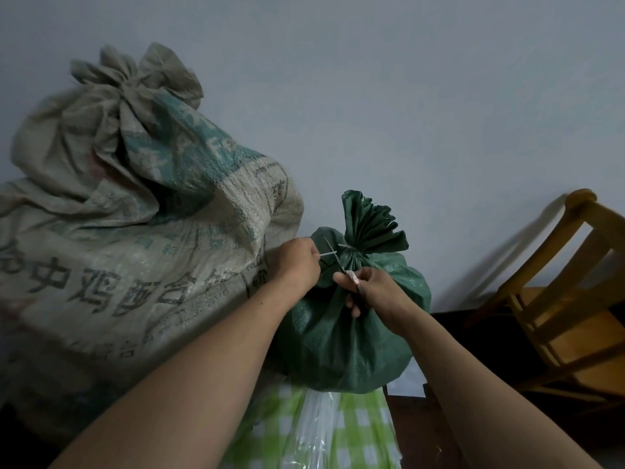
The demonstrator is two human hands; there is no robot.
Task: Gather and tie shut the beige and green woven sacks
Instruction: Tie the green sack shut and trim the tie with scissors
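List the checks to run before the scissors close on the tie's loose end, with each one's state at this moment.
1. Green sack has its neck gathered, with the white tie around it: ok.
2. Left hand pinches the tie's tail and holds it out straight: ok.
3. Right hand grips the scissors, with the blades across the tail: ok.
4. Blades are clear of the sack fabric: cannot tell.
5. Beige sack has its top bunched shut: ok, though its binding is not visible.
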